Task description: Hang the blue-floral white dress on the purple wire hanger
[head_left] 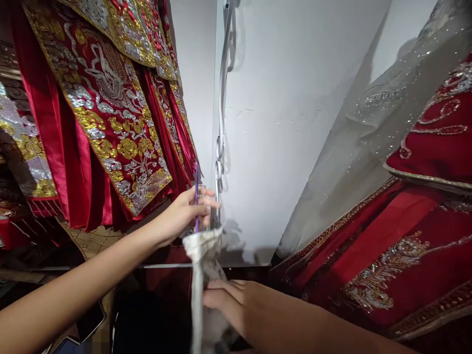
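My left hand point(188, 211) reaches forward and pinches a thin purple stick point(196, 196), held upright, together with the top of a pale grey-white cloth point(202, 250). The cloth hangs down in a narrow strip from that hand. Lower down, my right hand point(224, 300) grips the same cloth near its lower part, fingers curled around it. Both hands are in front of a white wall corner point(280, 128).
Red garments with gold and silver embroidery point(110, 108) hang at the left. More red embroidered fabric point(405, 246) and a sheer sparkly veil point(368, 128) fill the right. A metal strip point(221, 98) runs down the wall corner. A phone point(73, 339) lies at the bottom left.
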Tool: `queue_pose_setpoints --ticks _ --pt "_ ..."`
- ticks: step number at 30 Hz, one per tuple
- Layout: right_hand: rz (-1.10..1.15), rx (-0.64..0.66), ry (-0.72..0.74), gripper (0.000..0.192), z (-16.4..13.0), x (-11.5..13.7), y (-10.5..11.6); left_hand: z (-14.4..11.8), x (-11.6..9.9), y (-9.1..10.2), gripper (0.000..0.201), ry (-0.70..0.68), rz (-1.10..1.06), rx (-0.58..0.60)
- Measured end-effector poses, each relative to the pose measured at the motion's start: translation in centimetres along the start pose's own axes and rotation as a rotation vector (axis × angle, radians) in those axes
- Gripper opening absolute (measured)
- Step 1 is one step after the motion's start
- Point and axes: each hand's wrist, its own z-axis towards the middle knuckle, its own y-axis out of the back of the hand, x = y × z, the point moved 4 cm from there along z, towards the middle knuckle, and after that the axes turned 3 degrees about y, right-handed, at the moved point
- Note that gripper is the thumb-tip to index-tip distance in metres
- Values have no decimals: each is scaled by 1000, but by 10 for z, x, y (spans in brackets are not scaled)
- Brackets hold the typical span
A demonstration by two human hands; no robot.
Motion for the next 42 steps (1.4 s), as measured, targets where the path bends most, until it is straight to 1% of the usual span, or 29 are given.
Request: queue_pose_setpoints --ticks 1,2,3,4,6,7,8,9,11,12,13,14,15,16,17,19,21,22,24,26,28,30,33,34,36,38,42 --pt "54 67 42 61 2 0 -4 -10 1 -1 28 47 51 85" --pt "99 103 53 63 4 -3 -6 -18 2 1 26 73 136 157" --pt "115 108 41 62 4 -8 -5 -25 2 6 25 72 245 204" --pt "100 69 13 58 4 -15 -2 -29 0 13 26 46 363 223" --pt "46 -8 -37 54 3 -32 3 -31 -5 31 30 -47 586 184" --pt "18 -43 -59 56 1 -42 7 -28 -8 41 32 -96 689 134" --pt "-10 -99 -96 59 0 -55 12 -23 -12 50 32 -136 797 60" --pt "-42 -170 -151 63 -3 -68 17 -17 -17 59 31 -165 910 -39" --pt "-106 -348 -285 65 -10 -96 32 -3 -27 74 24 -216 1118 -276" --pt "-123 -435 -347 63 -15 -108 38 6 -33 79 21 -244 1182 -381" --pt "-128 -509 -396 59 -20 -118 44 15 -37 83 22 -272 1206 -461" --pt "-122 -568 -430 54 -25 -126 47 25 -39 87 24 -299 1190 -517" --pt "-113 -609 -450 50 -31 -131 48 36 -41 90 27 -322 1141 -543" --pt "-106 -628 -454 46 -37 -134 47 49 -40 93 30 -333 1066 -541" --pt "-106 -622 -443 45 -43 -135 44 63 -39 96 34 -329 970 -515" --pt "-120 -540 -390 47 -56 -136 32 91 -34 102 38 -285 735 -423" --pt "-119 -412 -348 51 -69 -137 16 118 -31 106 35 -210 518 -333" --pt "-106 -356 -350 52 -77 -139 8 129 -31 107 32 -168 444 -310" --pt "-63 -275 -389 51 -91 -144 -5 149 -36 107 28 -89 361 -274" --pt "-16 -229 -433 48 -101 -147 -14 164 -42 101 26 -28 318 -217" --pt "20 -214 -458 47 -107 -146 -16 173 -48 91 24 8 290 -136" --pt "50 -220 -459 46 -108 -142 -13 177 -50 80 24 30 286 -58" --pt "104 -251 -452 45 -102 -136 -7 173 -41 70 24 26 287 -3" --pt "130 -266 -463 44 -98 -136 -6 170 -37 69 24 11 290 -7" --pt "196 -286 -505 40 -85 -140 -10 166 -27 69 24 -38 308 -55" --pt "264 -300 -550 42 -65 -149 -19 164 -19 69 25 -100 336 -123" --pt "365 -278 -653 63 -8 -181 -47 166 -9 66 26 -207 409 -206"
